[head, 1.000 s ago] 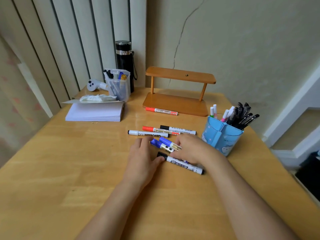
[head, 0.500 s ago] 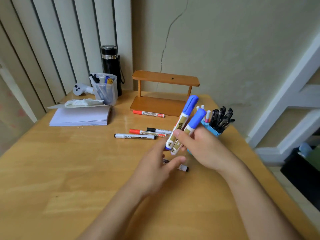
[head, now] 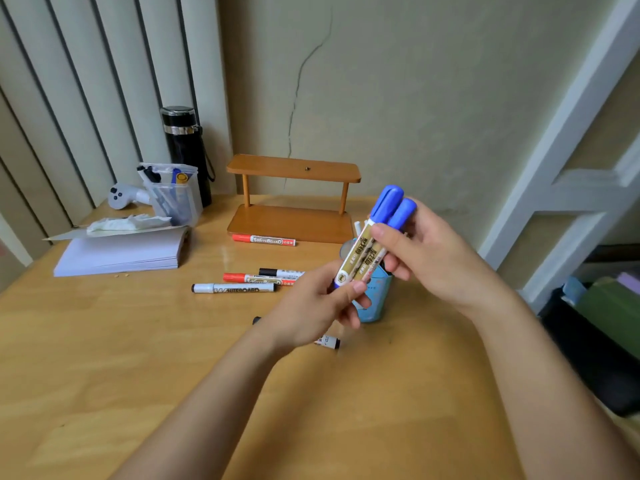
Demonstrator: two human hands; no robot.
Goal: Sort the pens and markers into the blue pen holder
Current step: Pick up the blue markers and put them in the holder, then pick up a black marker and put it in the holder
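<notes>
Forearms are reaching in from the near edge of the wooden counter (head: 104, 375), both bare, and the two hands are meeting above its middle. Under the left wrist a black-capped marker (head: 327, 341) is lying flat on the wood, mostly hidden, with only its two ends showing.

The left hand (head: 311, 306) is turning its palm to the right, and its thumb and fingers are closing on the lower ends of two blue markers (head: 367, 251). The right hand (head: 426, 251) is coming from the right side with the wrist bent, and its grip is closing around the middle of the same pair, the thumb lying across the labels. These two markers are being held side by side in the air, touching each other. Their long axis is tilting steeply, with the blue caps pointing up and a little to the right, away from the person, and the tail ends pointing down to the left.

Just behind and below the pair, the blue pen holder (head: 375, 299) is standing on the counter, partly covered by the hands.

Further to the left, a white marker with black cap (head: 233, 288), a red marker (head: 256, 278) and another black-capped one (head: 280, 272) are lying almost parallel, their long axes running left to right. Farther still, a second red marker (head: 263, 240) is lying against the base of a small wooden shelf (head: 294, 199).
</notes>
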